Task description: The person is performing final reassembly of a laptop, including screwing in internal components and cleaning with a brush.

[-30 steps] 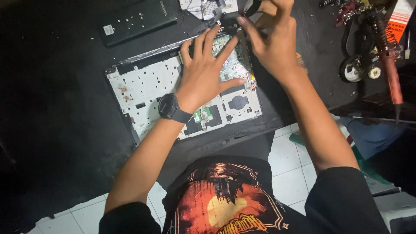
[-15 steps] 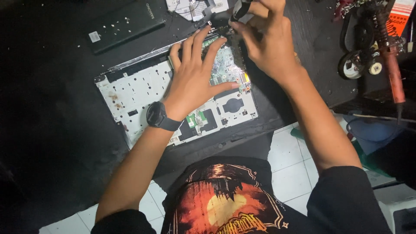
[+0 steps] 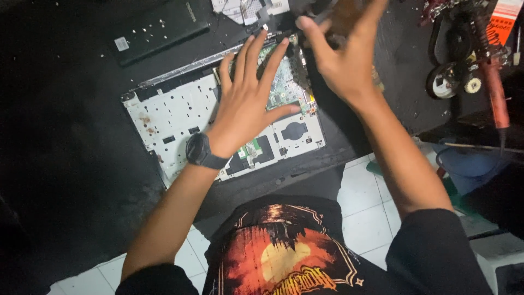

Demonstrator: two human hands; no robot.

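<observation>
An opened laptop base [image 3: 164, 117], pale grey inside, lies on a black table. A green circuit board [image 3: 284, 87] shows in its upper right part. My left hand [image 3: 245, 109] rests flat on the base with fingers spread, fingertips at the board's edge; a dark watch [image 3: 201, 151] is on that wrist. My right hand [image 3: 341, 60] is raised over the laptop's far right corner, blurred by motion, with its fingertips at dark parts [image 3: 311, 10] near the frame's top. Whether it grips them is unclear.
A flat black panel [image 3: 158, 27] lies at the back left. Crumpled white pieces [image 3: 240, 10] sit at the back. A red-handled tool [image 3: 494, 82] and round black parts [image 3: 445, 82] crowd the right side. White floor tiles [image 3: 365, 202] show below the table edge.
My right hand has lifted and opened out somewhat above the far corner, now blurred. My left hand stays flat on the laptop base. The view has shifted slightly.
</observation>
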